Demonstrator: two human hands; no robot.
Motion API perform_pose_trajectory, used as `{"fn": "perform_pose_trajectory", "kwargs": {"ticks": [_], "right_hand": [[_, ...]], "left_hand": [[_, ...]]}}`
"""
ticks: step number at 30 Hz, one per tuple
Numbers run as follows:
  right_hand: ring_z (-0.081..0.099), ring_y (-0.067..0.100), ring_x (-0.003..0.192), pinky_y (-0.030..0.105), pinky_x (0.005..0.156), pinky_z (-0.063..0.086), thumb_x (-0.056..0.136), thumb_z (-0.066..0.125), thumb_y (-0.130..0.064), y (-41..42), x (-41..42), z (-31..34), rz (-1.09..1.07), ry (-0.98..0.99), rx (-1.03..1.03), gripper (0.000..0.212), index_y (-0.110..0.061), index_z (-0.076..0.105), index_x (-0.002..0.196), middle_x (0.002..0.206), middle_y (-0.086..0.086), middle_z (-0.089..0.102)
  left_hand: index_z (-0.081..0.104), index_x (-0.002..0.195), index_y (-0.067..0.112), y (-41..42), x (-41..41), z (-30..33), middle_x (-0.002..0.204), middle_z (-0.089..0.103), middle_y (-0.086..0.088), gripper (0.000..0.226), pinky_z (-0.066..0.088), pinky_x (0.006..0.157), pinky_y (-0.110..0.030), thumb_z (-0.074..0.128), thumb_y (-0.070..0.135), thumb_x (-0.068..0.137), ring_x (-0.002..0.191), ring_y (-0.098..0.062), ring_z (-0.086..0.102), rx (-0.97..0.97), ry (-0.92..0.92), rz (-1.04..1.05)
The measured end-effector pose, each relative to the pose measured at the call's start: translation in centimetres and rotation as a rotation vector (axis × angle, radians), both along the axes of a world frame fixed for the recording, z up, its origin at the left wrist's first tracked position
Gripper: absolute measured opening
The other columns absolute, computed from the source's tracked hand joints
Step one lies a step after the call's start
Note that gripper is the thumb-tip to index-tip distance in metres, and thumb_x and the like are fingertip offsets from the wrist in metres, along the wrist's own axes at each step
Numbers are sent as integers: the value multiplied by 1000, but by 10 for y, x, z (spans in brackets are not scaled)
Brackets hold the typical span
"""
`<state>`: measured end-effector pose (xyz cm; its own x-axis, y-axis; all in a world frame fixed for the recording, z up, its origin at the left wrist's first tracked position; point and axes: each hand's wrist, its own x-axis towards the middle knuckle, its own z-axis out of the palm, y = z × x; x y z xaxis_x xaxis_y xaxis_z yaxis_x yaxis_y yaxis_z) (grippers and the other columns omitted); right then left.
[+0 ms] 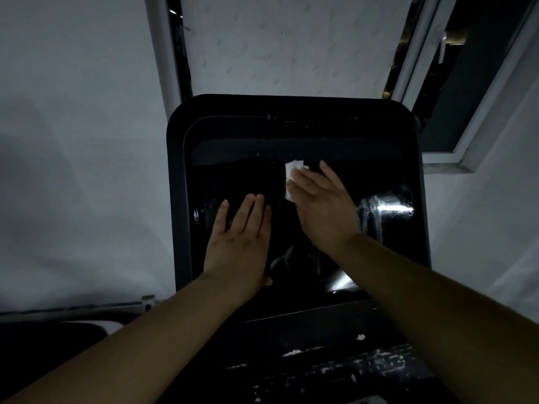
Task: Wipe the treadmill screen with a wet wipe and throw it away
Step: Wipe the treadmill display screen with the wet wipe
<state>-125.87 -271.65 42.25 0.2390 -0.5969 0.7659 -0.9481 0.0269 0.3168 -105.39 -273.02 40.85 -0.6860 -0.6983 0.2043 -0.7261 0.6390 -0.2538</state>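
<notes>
My right hand lies flat on the wet wipe, fingers straight and pressing it against the glass, not pinching it; a flat palm spreads the pressure, so the wipe drags evenly and does not bunch up. The wipe is a small folded white pad, showing only at the hand's far-left edge, up in the middle of the treadmill screen just below its dim upper band.

My left hand rests open on the left part of the glass, fingers extended and together, holding nothing. I judge it is there to brace the tilted panel so it does not rock under the wiping push.

The screen itself is dark and glossy inside a thick black bezel. On its right side a bright patch of streaked reflection suggests wet smears there, though the dim light keeps me from telling how much of the glass is done.

Nearer to me the console carries pale flecks, and a window frame stands far right. No bin is in view, so I judge the throwing-away is not yet begun.
</notes>
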Motion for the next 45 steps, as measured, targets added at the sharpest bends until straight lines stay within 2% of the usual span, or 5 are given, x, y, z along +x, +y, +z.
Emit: {"fn": "perform_pose_trajectory", "kwargs": {"ticks": [9,14,19,30,45], "right_hand": [[63,30,121,54,114,37,103,47,-14,73,21,-84,102,-79,16,31,-1,73,113,128,14,69],[60,30,126,58,112,37,94,62,-7,108,25,-123,104,-75,84,23,-1,74,112,131,14,67],[61,30,125,60,112,36,92,65,-6,98,25,-114,89,-31,43,22,0,73,112,129,16,68],[63,28,121,52,121,27,95,60,-14,-4,-6,-3,13,-4,-102,23,-3,74,109,122,13,72],[59,32,128,55,112,40,92,63,-1,103,22,-120,96,-94,64,23,3,73,112,129,19,67]], "left_hand": [[-21,156,8,2,1,0,166,-28,-17,129,-10,122,-60,65,70,82,153,-30,-27,1,22,-15],[-23,156,7,2,1,0,164,-30,-17,131,-9,122,-60,64,72,81,152,-31,-28,-7,5,-9],[-22,156,7,2,0,-2,165,-30,-18,131,-9,122,-60,63,72,82,152,-31,-28,-12,9,-14],[-17,158,9,-1,1,-2,166,-27,-16,130,-8,121,-61,65,72,80,153,-30,-27,-10,29,-19],[-27,154,5,7,-2,-3,161,-37,-18,132,-13,121,-60,57,77,82,149,-30,-34,2,36,-15]]}}
